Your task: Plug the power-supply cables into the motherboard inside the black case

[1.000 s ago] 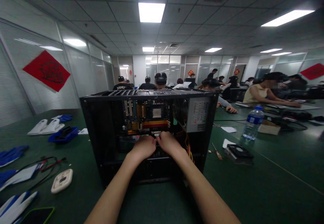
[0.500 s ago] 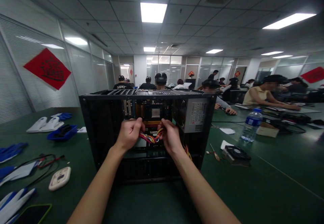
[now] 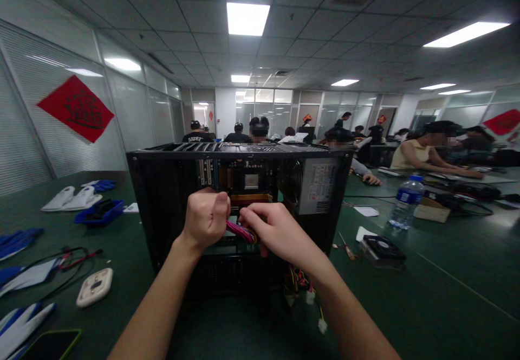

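A black computer case (image 3: 162, 155) stands before me with its side open. In front of its opening, my left hand (image 3: 206, 216) is closed around a bundle of coloured power cables (image 3: 242, 232). My right hand (image 3: 280, 230) is closed on the same bundle a little to the right, thumb on top; the cable ends inside the fists are hidden. Behind the hands sits a motherboard (image 3: 251, 181). The power supply (image 3: 319, 185) is at the case's upper right. Loose cable connectors (image 3: 310, 296) hang below my right wrist, outside the case.
A water bottle (image 3: 405, 203), a cooling fan (image 3: 383, 250) and a screwdriver (image 3: 348, 248) are on the right. Left are a blue tray (image 3: 99, 213), gloves (image 3: 24, 325), a phone (image 3: 52, 345) and a white square piece (image 3: 94, 288). Co-workers sit beyond; one person's hand (image 3: 371, 179) rests on the table.
My right hand has turned over and come nearer to my left, still on the cables. Several connectors have come out of the case and now hang at its lower right.
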